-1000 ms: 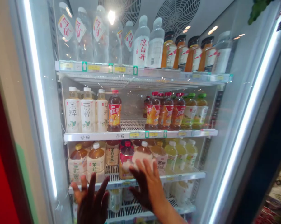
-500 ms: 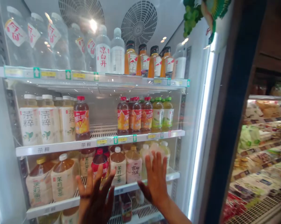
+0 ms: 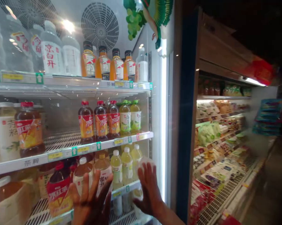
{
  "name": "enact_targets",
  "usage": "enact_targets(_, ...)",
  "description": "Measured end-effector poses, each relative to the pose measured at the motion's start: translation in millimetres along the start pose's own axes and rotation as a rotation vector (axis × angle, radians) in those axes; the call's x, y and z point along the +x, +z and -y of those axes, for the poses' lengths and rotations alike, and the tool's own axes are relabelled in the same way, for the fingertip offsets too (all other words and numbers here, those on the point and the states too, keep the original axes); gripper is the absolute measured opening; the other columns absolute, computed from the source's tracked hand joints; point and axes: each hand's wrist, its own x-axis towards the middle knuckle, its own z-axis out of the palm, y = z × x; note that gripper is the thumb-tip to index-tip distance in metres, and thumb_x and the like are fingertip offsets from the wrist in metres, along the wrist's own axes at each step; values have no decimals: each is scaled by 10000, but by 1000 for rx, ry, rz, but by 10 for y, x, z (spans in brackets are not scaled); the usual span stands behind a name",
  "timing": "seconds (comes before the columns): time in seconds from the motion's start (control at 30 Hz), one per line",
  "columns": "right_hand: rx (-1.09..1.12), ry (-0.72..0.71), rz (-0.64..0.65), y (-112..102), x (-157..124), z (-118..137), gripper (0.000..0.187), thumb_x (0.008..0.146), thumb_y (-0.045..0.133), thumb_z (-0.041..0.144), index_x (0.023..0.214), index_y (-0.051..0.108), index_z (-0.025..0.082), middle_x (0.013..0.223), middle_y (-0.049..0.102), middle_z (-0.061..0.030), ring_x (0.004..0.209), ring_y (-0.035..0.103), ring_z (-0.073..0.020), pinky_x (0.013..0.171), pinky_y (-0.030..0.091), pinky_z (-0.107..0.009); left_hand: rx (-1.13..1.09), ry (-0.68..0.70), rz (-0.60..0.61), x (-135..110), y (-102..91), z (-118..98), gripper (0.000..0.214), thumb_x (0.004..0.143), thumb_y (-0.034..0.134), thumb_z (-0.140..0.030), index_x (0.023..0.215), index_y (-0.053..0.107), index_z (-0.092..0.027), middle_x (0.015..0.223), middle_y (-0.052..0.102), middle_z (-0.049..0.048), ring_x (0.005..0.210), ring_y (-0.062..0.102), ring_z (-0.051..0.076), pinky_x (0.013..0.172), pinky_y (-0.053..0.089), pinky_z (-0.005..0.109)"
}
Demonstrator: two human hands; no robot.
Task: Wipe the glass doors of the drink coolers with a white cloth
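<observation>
Both my hands are pressed flat against the glass door (image 3: 141, 131) of a drinks fridge, fingers spread. My left hand (image 3: 90, 201) lies low on the glass in front of a brown tea bottle (image 3: 81, 176) and a red-labelled bottle (image 3: 57, 193). Near the door's right edge my right hand (image 3: 149, 189) rests beside the lit white strip (image 3: 164, 125), in front of pale yellow-green bottles (image 3: 126, 164). Neither hand holds anything.
Behind the glass are shelves (image 3: 84, 150) with water bottles (image 3: 50, 53), orange juice bottles (image 3: 105, 64) and iced-tea bottles (image 3: 95, 120). A dark blue frame (image 3: 186, 125) stands right of the door. Further right is an open chilled case (image 3: 225, 150) with packaged food.
The glass door has slid to the right with both hands flat on it, and the view has turned right. The open chilled case has come into view.
</observation>
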Motion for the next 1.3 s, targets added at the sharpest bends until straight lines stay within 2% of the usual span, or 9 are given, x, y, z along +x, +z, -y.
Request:
enact_targets(0.07,-21,-62,8,-56,115,-109,930,965,304,706,1638,76,107,1722,89,-154,1587,46,-386,1255,98,-674,-16,14,-6,80,64,-110,875,844,697,-334,1581,235,-431,1715,126,-10,1581,76,390,1238,17,706)
enact_targets(0.23,-20,239,-99,-212,579,-305,850,1005,234,618,1636,-29,113,1718,20,-188,1584,-14,-394,1222,136,-727,-24,20,-23,285,116,-339,863,856,696,-377,1586,236,-417,1711,132,-18,1585,63,368,1252,-27,673)
enact_targets(0.4,-68,-277,52,-210,560,-334,1062,870,420,813,1634,145,128,1696,225,-145,1587,111,-354,1274,156,-606,-7,39,-71,477,89,-388,805,905,644,-339,1596,233,-385,1709,142,4,1590,87,326,1267,-20,644)
enact_targets(0.6,-73,157,-110,-366,1075,-356,895,994,308,636,1634,-63,132,1724,6,-156,1589,8,-376,1239,155,-684,-21,9,22,640,86,-240,727,934,612,-407,1580,281,-368,1686,247,40,1589,111,307,1260,-27,649)
enact_targets(0.77,-75,-272,38,-349,1180,-215,1063,884,365,829,1643,31,165,1715,176,-102,1593,97,-325,1286,114,-588,24,21,-3,739,4,-139,702,963,544,-479,1587,239,-378,1702,198,19,1597,64,285,1265,-59,624)
enact_targets(0.93,-75,69,-103,-347,1437,-51,915,984,279,689,1636,-55,140,1727,41,-139,1593,24,-361,1263,98,-665,35,56,-36,864,-148,22,639,1000,478,-452,1590,264,-335,1715,146,34,1601,27,283,1264,-72,617)
enact_targets(1.1,-32,-349,22,-318,1638,250,983,926,242,817,1643,11,185,1706,220,-76,1597,91,-290,1304,41,-574,55,78,-70,932,-206,206,634,995,495,-445,1582,301,-307,1708,173,52,1600,51,282,1270,-46,613)
enact_targets(1.23,-16,-55,-99,-307,1809,361,875,986,196,719,1641,-38,188,1726,114,-100,1599,34,-309,1287,56,-620,92,105,-62,931,-294,369,632,984,506,-482,1568,339,-307,1686,256,42,1600,68,264,1277,-58,591)
enact_targets(1.3,1,-29,-102,-239,1741,528,920,972,249,735,1643,2,157,1721,120,-123,1595,47,-341,1279,61,-646,122,78,-66,914,-400,505,623,980,520,-479,1561,351,-329,1680,275,36,1599,75,271,1275,-47,606)
